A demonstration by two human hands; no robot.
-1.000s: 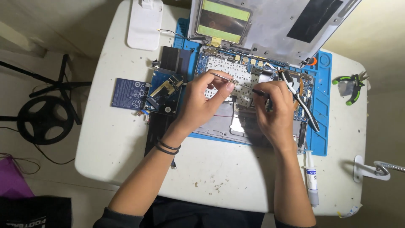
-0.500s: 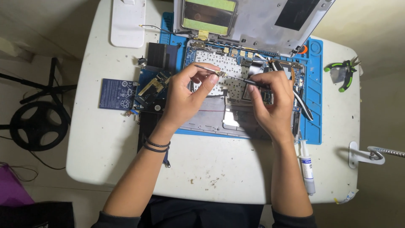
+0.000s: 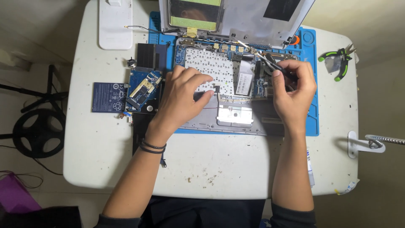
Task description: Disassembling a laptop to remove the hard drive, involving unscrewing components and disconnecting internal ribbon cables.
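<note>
An opened laptop base [image 3: 236, 116] lies on a blue work mat [image 3: 311, 105], showing the perforated metal back of its keyboard [image 3: 211, 67] and small circuit boards. My left hand [image 3: 183, 95] rests on the keyboard back, thumb and forefinger touching a small black part [image 3: 216, 88]. My right hand [image 3: 293, 90] is at the base's right side, closed on a thin metal tool [image 3: 253, 51] with a dark handle. The tool's tip points up-left toward the hinge edge. A white ribbon cable [image 3: 244, 80] lies between my hands.
The laptop lid [image 3: 253, 19] stands raised at the back. Left of the mat lie a loose blue circuit board [image 3: 143, 90], a dark label card [image 3: 107, 97], a black finned block [image 3: 152, 55] and a white device [image 3: 114, 25]. Green-handled pliers [image 3: 337, 59], a white clamp [image 3: 365, 143] and a tube [image 3: 310, 166] sit right.
My hands, close together over the middle of the base before, have parted. The right hand has moved right with the tool, and the left has settled flat on the keyboard back.
</note>
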